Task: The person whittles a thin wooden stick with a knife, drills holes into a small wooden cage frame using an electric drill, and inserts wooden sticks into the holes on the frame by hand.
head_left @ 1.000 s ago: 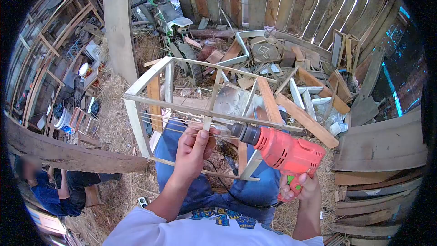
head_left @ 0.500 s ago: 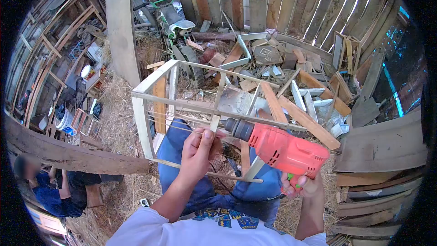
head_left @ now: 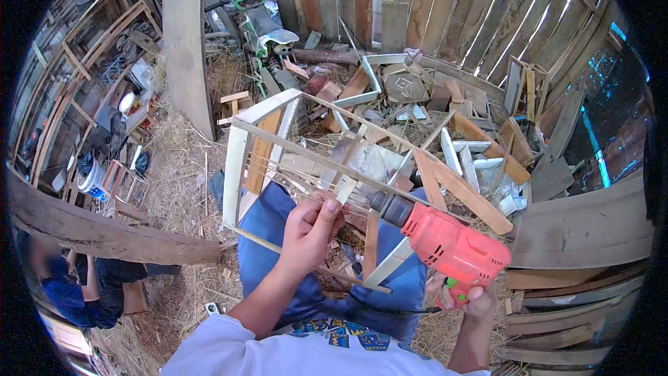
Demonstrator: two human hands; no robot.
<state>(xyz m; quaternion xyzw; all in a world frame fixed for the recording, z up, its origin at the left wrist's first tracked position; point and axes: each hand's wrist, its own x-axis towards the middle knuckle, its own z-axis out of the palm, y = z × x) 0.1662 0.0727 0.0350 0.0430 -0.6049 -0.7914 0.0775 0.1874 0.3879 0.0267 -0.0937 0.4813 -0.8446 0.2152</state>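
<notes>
A frame of thin wooden strips [head_left: 239, 167] rests tilted across my knees. Between thumb and fingers, my left hand [head_left: 311, 228] pinches the lower end of a short pale wooden slat [head_left: 345, 188], which crosses one of the frame's long rails. My right hand [head_left: 465, 295] is wrapped round the handle of a red power drill [head_left: 456, 242]. Its dark chuck [head_left: 391, 207] points left toward the slat, a little apart from my left fingers; the bit's tip is too fine to make out. Thin rods [head_left: 278, 170] run along inside the frame.
Wood offcuts [head_left: 410, 90] and pale frame pieces [head_left: 452, 150] lie heaped ahead. A green-framed bike [head_left: 268, 35] leans behind. Stacked boards [head_left: 577, 292] are at right. Another person [head_left: 83, 285] sits at left beyond a large curved plank [head_left: 104, 226]. Straw [head_left: 181, 167] covers the ground.
The drill has moved slightly right and down, so its chuck is farther from the slat. The frame has shifted and turned a little, while my left hand still pinches the slat.
</notes>
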